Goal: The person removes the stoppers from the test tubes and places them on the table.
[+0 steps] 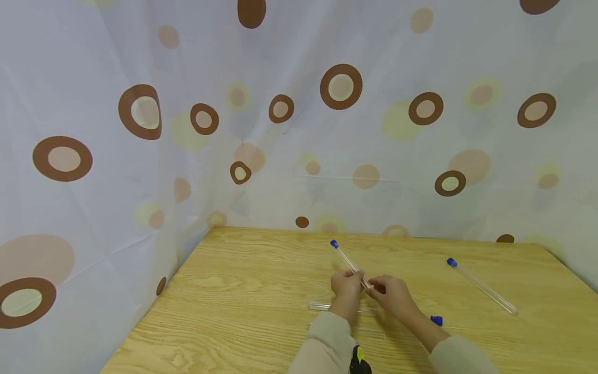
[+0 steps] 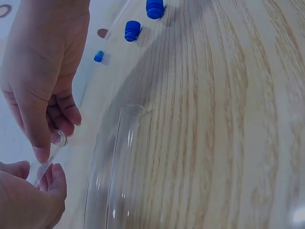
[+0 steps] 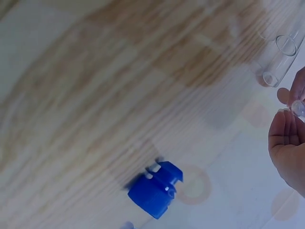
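Note:
My left hand (image 1: pixel 347 285) grips a clear test tube (image 1: pixel 347 258) near its lower part. The tube slants up and away, with a blue cap (image 1: pixel 334 243) on its far end. My right hand (image 1: pixel 391 295) pinches the tube's near end between thumb and fingers. In the left wrist view, that clear end (image 2: pixel 62 138) shows at the right hand's fingertips, just above the left hand (image 2: pixel 33 198). Below the hands lie more clear tubes (image 1: pixel 320 306) on the table, partly hidden by the left forearm. A loose blue cap (image 1: pixel 436 320) lies beside the right forearm.
Another capped tube (image 1: pixel 486 288) lies at the right of the wooden table (image 1: pixel 243 291). Two blue caps (image 2: pixel 132 30) lie near each other in the left wrist view. A dotted curtain (image 1: pixel 289 62) hangs behind and along the left side. Black gear (image 1: pixel 359 362) sits at the left sleeve.

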A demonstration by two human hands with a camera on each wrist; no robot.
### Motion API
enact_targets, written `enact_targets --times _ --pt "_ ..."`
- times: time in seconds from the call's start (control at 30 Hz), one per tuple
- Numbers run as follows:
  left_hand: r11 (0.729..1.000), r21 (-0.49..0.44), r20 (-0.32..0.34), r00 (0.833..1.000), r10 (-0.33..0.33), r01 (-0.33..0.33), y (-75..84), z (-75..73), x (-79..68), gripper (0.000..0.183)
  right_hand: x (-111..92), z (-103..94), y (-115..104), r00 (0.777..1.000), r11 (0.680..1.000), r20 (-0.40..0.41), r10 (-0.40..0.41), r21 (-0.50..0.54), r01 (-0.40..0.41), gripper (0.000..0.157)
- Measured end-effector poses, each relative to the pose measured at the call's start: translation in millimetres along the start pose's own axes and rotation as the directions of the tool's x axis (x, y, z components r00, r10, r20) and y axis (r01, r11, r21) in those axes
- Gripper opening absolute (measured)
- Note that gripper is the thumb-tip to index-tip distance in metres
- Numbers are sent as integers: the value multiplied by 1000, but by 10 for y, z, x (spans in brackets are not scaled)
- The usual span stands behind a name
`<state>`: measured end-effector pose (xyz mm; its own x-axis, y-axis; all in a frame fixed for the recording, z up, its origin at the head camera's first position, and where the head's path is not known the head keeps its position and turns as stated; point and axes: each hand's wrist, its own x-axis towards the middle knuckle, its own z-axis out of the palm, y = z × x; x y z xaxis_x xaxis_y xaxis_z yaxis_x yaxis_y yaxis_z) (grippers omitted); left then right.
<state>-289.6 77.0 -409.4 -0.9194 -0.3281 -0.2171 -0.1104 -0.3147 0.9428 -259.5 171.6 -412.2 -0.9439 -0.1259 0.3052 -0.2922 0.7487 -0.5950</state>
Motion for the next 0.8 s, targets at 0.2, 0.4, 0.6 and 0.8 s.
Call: enact_targets --times 0.2,0.4,0.6,0.8 --pt "998 57 10 1000 8 -9 23 -46 24 13 -78 -82 -4 1000 999 14 -7 39 6 20" --pt "995 94 49 999 17 -21 82 -97 63 7 -121 -195 68 999 999 21 -38 0 38 21" --pt "982 188 98 995 8 -26 148 -161 91 4 -146 -272 144 997 996 3 -73 -48 73 21" --pt "939 340 145 989 -5 -45 196 -234 107 6 -156 -305 198 996 995 -48 -76 -72 73 20"
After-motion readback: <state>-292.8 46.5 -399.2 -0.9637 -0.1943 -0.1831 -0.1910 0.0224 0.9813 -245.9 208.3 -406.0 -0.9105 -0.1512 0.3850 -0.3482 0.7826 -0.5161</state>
